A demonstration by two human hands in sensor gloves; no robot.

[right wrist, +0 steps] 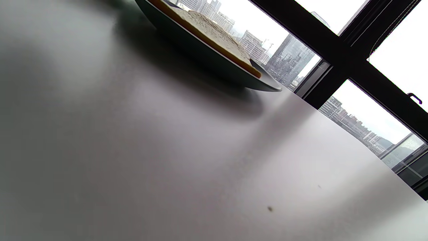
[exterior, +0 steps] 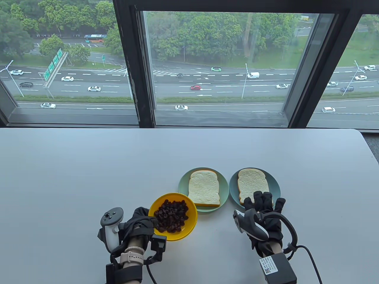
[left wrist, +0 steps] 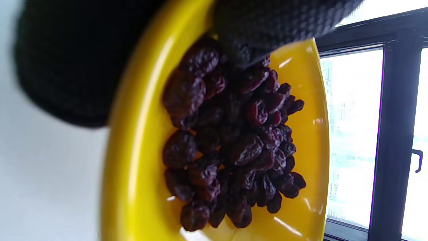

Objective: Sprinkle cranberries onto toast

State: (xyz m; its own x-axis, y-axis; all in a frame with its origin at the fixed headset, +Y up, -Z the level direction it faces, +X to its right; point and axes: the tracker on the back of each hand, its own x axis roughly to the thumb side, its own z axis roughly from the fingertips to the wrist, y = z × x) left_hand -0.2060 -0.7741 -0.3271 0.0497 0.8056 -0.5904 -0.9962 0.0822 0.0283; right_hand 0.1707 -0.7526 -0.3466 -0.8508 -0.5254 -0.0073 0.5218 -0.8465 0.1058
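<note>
Yellow bowl (exterior: 189, 220) of cranberries (exterior: 171, 215): left hand (exterior: 139, 226) grips rim. Right hand (exterior: 265, 216), fingers spread, holds nothing, over toast (exterior: 251, 182).

High-rise office room, white table (exterior: 88, 165), window (exterior: 213, 68) overlooking highway (exterior: 207, 85)

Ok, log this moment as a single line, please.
left hand: fingers in cranberries, yellow bowl | right hand: spread at right plate | both toasts bare

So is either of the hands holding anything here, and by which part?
The left hand grips the yellow bowl of cranberries by its near-left rim. The right hand lies spread over the right plate's near edge, holding nothing.
</note>
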